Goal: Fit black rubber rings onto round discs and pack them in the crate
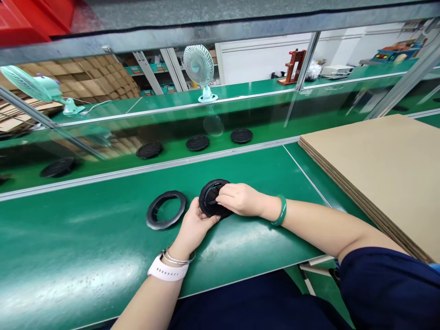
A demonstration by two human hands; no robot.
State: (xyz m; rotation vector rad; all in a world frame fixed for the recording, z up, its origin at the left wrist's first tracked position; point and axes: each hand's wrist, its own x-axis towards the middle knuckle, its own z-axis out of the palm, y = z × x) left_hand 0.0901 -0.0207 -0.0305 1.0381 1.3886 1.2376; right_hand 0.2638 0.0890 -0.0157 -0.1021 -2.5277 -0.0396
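Note:
Just above the green table, my left hand (197, 222) grips the lower left rim of a round black plastic part (207, 195), which is tilted toward me. My right hand (240, 199) reaches over its right side with the fingers bent and pressed together inside the recessed middle. Whether those fingertips pinch a small piece or only press on the part is hidden. Left of the part, a separate black ring (151, 213) with a scalloped edge lies flat, and the green tabletop shows through its hole.
Beyond a metal rail, a green conveyor belt (220, 145) carries several black round parts (197, 143). Stacked cardboard sheets (374, 165) rest at the right. Two mint fans (199, 66) stand farther back. A metal shelf (220, 31) with a red bin (34, 20) hangs overhead.

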